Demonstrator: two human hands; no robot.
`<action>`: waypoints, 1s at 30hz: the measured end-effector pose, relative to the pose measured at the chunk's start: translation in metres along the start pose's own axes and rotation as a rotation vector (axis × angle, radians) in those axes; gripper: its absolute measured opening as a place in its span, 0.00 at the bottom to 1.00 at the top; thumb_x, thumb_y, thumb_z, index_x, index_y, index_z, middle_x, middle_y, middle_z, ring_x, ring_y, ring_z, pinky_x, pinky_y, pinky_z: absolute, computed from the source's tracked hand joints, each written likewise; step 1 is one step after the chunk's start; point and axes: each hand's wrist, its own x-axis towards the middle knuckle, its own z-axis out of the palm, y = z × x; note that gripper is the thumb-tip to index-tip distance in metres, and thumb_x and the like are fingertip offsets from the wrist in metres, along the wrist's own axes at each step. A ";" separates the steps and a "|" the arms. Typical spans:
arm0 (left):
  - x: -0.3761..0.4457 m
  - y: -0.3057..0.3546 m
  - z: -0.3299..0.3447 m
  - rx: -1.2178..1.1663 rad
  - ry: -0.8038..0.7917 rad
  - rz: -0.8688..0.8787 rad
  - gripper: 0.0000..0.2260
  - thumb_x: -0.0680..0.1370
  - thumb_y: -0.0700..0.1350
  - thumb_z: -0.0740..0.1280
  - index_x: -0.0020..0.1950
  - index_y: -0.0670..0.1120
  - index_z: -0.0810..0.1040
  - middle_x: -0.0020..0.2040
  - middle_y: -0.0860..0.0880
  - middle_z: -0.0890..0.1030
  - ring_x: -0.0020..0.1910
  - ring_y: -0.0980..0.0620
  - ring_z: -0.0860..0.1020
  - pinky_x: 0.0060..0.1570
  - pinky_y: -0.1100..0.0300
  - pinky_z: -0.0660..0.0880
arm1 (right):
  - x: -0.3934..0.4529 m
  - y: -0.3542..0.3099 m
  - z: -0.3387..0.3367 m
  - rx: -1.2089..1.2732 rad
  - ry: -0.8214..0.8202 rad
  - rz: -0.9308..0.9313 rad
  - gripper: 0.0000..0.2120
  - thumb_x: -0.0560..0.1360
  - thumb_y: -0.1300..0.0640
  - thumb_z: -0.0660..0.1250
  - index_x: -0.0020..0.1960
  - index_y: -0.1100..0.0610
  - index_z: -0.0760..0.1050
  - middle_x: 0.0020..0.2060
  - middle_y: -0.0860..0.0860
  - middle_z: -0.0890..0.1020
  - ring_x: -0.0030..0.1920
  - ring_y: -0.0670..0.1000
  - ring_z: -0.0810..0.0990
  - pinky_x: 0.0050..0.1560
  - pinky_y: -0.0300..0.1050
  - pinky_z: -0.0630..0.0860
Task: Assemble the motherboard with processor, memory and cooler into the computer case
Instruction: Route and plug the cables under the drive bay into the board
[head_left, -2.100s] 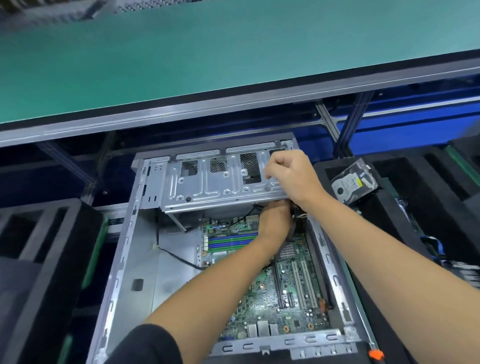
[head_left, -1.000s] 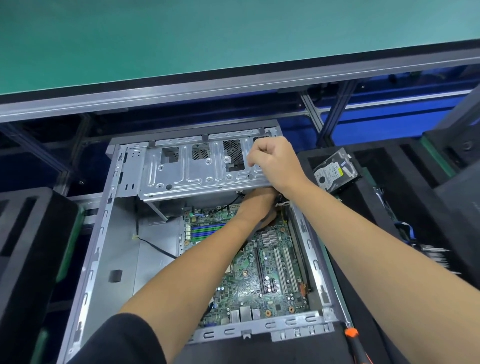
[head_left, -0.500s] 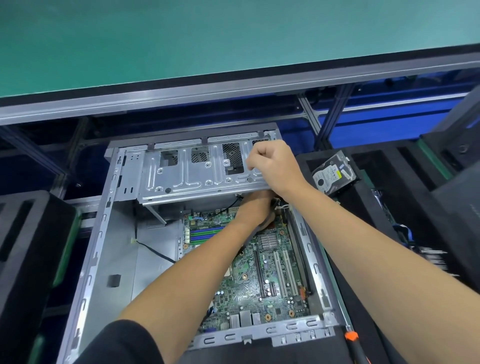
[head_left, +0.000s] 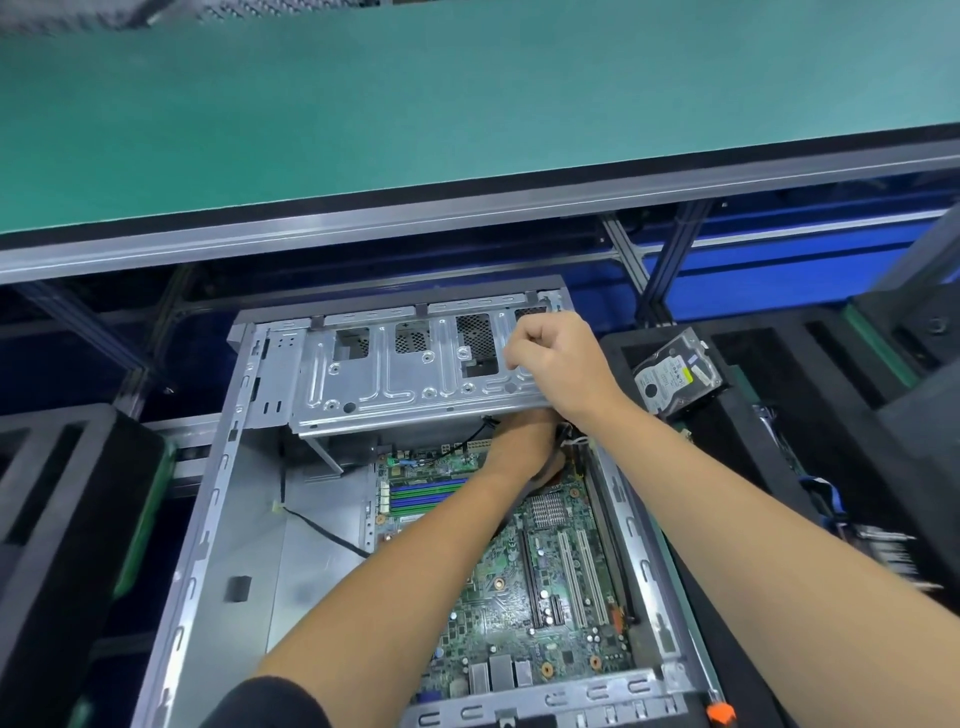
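My right hand (head_left: 558, 366) is curled over the near right edge of the drive cage (head_left: 405, 371), fingers wrapped on the sheet metal. I reckon that's to keep the hinged cage tipped up so there's room underneath. My left hand (head_left: 524, 447) reaches under it to the far right corner of the motherboard (head_left: 519, 582), next to a bunch of black cables (head_left: 563, 434). Fingers are hidden under the cage lip, so can't tell if they're pinching a connector or just pressing.

The board already lies flat inside the computer case (head_left: 218, 519), pushed to the right side w/ its rear ports against the near wall. Probably seated; cabling step in hand, I'd guess. No cooler or RAM sticks visible; my forearm covers the socket area.

Materials: case & cage are bare stamped steel, dull grey, ribbed, w/ punched vent grids and sharp-looking edges. The board is green PCB, bumpy w/ caps, blue/green memory slots (head_left: 426, 496), long white/black expansion slots (head_left: 569, 577), small finned heatsink (head_left: 548, 512). A hard drive (head_left: 675, 371) sits tilted in black foam (head_left: 779, 467) at right, well apart from the case.
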 end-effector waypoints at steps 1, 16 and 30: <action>0.001 0.001 0.000 0.004 -0.011 -0.005 0.09 0.75 0.32 0.57 0.39 0.44 0.68 0.43 0.37 0.76 0.49 0.40 0.77 0.47 0.50 0.74 | 0.000 0.000 0.000 -0.002 0.000 0.003 0.13 0.64 0.54 0.63 0.32 0.65 0.73 0.29 0.57 0.76 0.34 0.53 0.72 0.45 0.58 0.75; 0.003 -0.025 0.001 0.087 0.155 0.096 0.09 0.80 0.40 0.59 0.59 0.41 0.74 0.51 0.39 0.79 0.47 0.41 0.78 0.45 0.49 0.73 | 0.000 0.001 -0.001 0.012 -0.005 -0.002 0.09 0.68 0.62 0.66 0.32 0.65 0.73 0.27 0.52 0.72 0.33 0.50 0.69 0.42 0.58 0.75; -0.006 -0.007 0.004 0.128 0.170 0.152 0.07 0.71 0.31 0.62 0.35 0.39 0.74 0.32 0.38 0.76 0.23 0.50 0.61 0.28 0.57 0.63 | -0.001 0.001 0.000 0.005 -0.004 -0.008 0.10 0.64 0.55 0.63 0.30 0.62 0.72 0.26 0.49 0.72 0.33 0.49 0.70 0.44 0.57 0.75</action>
